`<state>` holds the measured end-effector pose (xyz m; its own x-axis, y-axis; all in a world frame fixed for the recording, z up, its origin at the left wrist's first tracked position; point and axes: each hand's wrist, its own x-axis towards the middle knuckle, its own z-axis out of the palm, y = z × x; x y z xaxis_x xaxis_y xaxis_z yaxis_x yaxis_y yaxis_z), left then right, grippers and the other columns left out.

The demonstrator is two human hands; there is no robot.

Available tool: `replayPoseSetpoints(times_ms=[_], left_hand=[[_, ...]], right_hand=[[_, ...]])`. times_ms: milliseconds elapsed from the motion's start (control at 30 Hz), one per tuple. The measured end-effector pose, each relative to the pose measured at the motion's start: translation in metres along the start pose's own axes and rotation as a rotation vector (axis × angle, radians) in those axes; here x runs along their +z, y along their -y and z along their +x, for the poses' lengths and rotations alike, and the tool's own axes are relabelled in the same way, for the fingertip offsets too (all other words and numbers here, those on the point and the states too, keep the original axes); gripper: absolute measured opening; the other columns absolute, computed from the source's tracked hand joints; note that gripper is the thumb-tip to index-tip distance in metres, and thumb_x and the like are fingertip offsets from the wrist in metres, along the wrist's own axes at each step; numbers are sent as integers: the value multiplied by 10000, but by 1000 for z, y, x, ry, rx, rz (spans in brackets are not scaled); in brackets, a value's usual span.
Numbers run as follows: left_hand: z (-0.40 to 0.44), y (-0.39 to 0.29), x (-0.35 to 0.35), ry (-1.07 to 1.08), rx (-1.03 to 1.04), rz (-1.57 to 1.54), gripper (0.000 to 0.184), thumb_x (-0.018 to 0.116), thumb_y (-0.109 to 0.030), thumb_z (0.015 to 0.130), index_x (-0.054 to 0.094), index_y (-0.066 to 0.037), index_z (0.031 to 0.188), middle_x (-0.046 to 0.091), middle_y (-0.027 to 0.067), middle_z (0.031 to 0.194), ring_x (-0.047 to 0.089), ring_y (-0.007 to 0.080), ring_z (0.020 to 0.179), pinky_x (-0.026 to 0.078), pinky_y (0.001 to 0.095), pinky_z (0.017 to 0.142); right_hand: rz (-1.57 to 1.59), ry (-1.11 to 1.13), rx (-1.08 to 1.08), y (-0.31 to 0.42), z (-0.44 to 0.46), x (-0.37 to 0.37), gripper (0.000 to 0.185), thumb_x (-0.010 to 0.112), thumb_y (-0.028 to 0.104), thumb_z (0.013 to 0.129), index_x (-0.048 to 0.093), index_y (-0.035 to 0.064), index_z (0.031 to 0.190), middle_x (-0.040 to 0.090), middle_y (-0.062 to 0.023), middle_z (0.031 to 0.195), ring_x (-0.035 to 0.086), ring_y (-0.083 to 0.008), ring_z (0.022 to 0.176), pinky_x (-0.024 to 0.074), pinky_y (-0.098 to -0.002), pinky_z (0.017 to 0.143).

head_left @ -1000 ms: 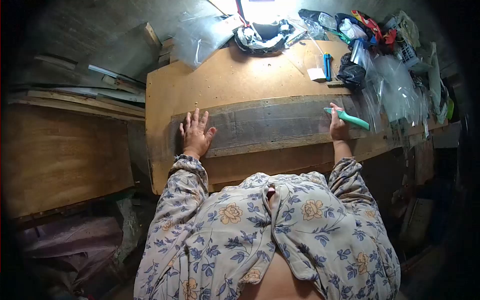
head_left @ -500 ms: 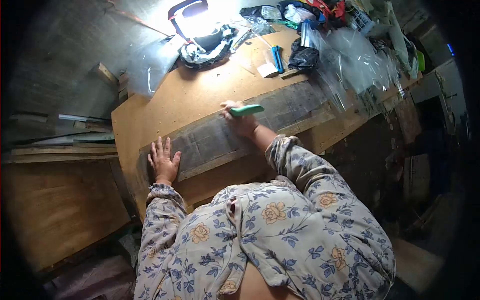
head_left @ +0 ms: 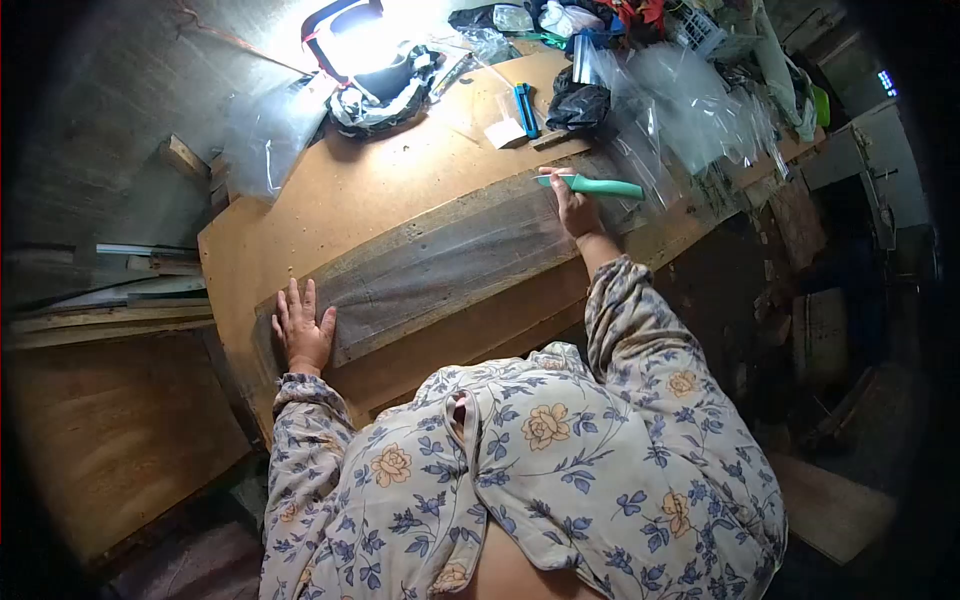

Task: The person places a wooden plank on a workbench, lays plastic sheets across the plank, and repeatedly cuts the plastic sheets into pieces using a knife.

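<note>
A long board covered with a dark, thin sheet [head_left: 450, 262] lies slantwise on the wooden table [head_left: 262, 235]. My left hand [head_left: 304, 330] rests flat on the sheet's left end, its fingers spread and holding nothing. Over the right part of the sheet, my right hand [head_left: 577, 208] is closed around a mint-green knife [head_left: 605, 187]. The handle points right, and the short blade end points left by my fingertips. Whether the blade touches the sheet cannot be made out.
A bright lamp [head_left: 345, 40] and a black-and-white bag [head_left: 380, 105] stand at the back. A blue cutter [head_left: 525, 110] lies near a black bag [head_left: 578, 100]. Clear plastic [head_left: 695, 105] covers the right end. Wooden strips [head_left: 110, 318] lie at the left.
My right hand swept left across the sheet with the knife, then back to the right. My left hand stays flat on the left end. The camera view has turned, shifting the table leftward.
</note>
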<state>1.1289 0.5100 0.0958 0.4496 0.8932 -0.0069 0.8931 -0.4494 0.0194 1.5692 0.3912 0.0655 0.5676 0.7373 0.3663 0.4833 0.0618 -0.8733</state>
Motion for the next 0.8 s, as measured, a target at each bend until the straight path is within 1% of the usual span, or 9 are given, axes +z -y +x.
replayPoseSetpoints(times_ms=[100,167,200,267,367,400,633,733,800], left_hand=[[-1,0,0,3,0,13,577,471,-438,800,290,-251,1315,189,35,1397,152,287,1279,142,523,990],[-1,-1,0,5,-10,15,575,470,-441,799,296,-250,1313,194,35,1396,158,288,1277,146,520,990],[-1,-1,-1,6,-11,14,575,470,-441,799,296,-250,1313,194,35,1396,158,288,1277,146,520,990],[0,-2,-4,59,-26,19,582,433,-459,808,267,-247,1325,158,34,1408,128,285,1288,109,523,996],[-1,-1,-1,45,-22,10,581,428,-463,809,269,-246,1324,161,34,1408,128,284,1288,105,525,995],[-1,-1,0,44,-21,11,581,428,-463,809,269,-246,1324,161,34,1408,128,284,1288,105,525,995],[0,0,-1,46,-18,-6,595,430,-487,799,278,-245,1321,162,38,1408,125,286,1289,106,532,991],[0,2,-1,46,-9,-15,624,436,-517,784,276,-243,1322,161,41,1408,121,293,1289,104,540,988],[-2,0,-2,41,2,-18,640,441,-531,776,275,-243,1323,161,43,1408,119,298,1289,102,545,987]], right_hand=[[33,46,-63,0,7,-8,189,470,200,842,596,58,836,599,-70,731,552,-161,688,424,-281,659],[-5,69,-39,-7,5,-18,175,472,180,830,597,57,830,597,-76,721,551,-153,679,423,-275,657],[41,106,10,-13,2,-24,163,475,160,817,592,46,816,602,-78,722,556,-152,686,427,-276,664],[184,138,69,6,-1,-31,134,480,98,774,584,14,760,617,-79,739,572,-157,714,440,-287,688],[298,180,124,5,-3,-33,129,486,76,753,588,-1,732,622,-79,747,579,-160,725,446,-288,699],[220,208,133,7,-3,-36,137,478,62,742,598,0,723,623,-86,770,576,-157,741,442,-287,710],[301,214,186,-4,-3,-37,151,473,70,739,608,2,749,625,-86,794,574,-161,753,438,-285,715],[178,240,147,0,-5,-34,150,483,86,739,604,0,756,624,-88,797,572,-159,762,438,-283,716],[158,204,-13,4,-7,-29,150,483,90,745,600,2,777,625,-90,805,570,-153,767,436,-279,725]])
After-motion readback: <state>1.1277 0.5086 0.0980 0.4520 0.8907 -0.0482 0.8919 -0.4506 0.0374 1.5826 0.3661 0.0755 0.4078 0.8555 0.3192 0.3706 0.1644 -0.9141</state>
